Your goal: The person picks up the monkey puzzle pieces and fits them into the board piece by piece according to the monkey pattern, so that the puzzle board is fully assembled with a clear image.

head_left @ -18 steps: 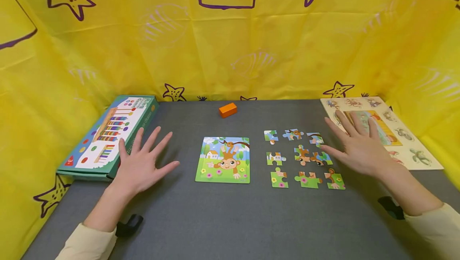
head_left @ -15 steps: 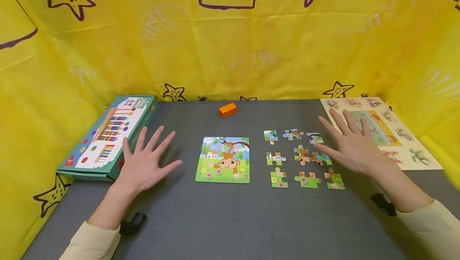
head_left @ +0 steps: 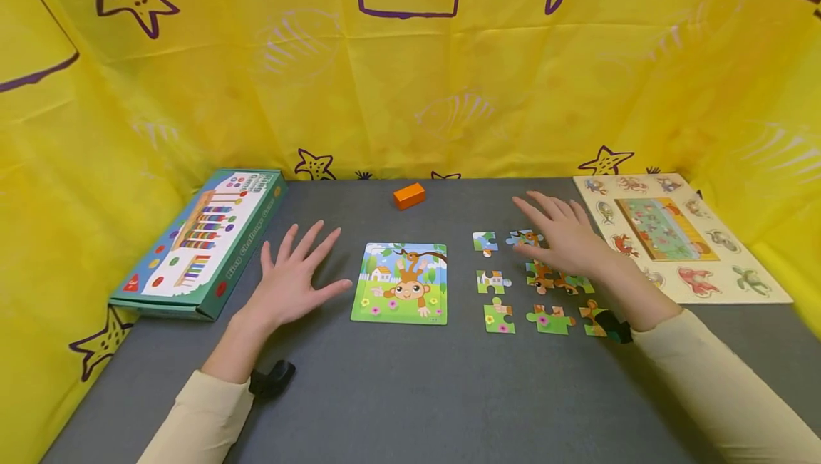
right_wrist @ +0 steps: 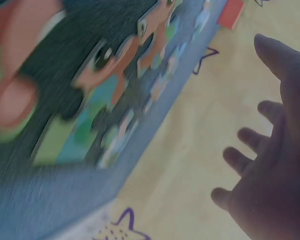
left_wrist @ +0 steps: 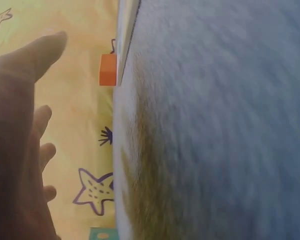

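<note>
My left hand (head_left: 291,286) hovers with spread fingers over the table, left of a square picture board (head_left: 399,284) that shows a monkey hanging from a branch. My right hand (head_left: 564,236) is above the jigsaw pieces (head_left: 497,316) laid out in rows right of the board. Its fingers are extended and hold nothing; hand and wrist hide parts of the upper and right-hand pieces. In the right wrist view several jigsaw pieces (right_wrist: 110,75) appear close and blurred beneath the hand. The left wrist view shows the thumb and fingertips with nothing between them.
An orange block (head_left: 409,196) lies at the back middle of the grey table (head_left: 410,393). A green ring game box (head_left: 199,243) stands at the left. A wooden sea-animal puzzle board (head_left: 727,264) lies at the right. Yellow cloth (head_left: 410,86) walls the back and sides.
My right hand has moved left, off the sea-animal board and over the jigsaw pieces. My left hand has shifted right, closer to the monkey board. The laid-out objects stay in place.
</note>
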`<state>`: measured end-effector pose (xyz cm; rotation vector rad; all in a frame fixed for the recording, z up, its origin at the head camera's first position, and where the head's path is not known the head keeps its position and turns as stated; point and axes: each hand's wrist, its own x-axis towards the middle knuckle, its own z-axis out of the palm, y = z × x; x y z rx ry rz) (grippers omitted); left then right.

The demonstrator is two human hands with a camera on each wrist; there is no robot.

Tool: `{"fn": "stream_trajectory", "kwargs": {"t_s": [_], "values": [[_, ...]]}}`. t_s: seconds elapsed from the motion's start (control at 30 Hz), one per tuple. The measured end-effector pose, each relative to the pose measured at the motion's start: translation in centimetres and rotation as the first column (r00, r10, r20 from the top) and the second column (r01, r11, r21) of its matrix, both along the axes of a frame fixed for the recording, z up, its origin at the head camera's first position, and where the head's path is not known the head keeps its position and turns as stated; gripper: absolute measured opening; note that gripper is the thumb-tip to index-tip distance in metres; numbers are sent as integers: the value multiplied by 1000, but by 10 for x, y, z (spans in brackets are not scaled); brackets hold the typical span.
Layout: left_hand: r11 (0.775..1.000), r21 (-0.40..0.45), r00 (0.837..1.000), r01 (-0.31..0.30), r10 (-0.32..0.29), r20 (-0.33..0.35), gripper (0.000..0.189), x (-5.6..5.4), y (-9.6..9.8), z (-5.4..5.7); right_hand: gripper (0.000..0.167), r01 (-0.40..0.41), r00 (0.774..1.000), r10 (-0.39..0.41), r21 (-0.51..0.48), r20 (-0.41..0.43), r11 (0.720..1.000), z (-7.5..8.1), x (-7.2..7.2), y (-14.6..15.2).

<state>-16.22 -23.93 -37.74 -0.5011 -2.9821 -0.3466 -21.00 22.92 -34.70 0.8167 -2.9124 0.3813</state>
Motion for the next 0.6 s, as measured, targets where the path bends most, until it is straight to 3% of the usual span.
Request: {"fn": "stream_trajectory", "kwargs": {"t_s": [0.27,0.6], "values": [[985,100,989,141,-146,38,93,-13,2,-11,78,-51,996,54,-43,71,998,-9,-20,-22],[949,178,951,260,-283,120,99,-24,5,-22,67,-79,985,79,-4,155,997,-12,-34,-45]]}}
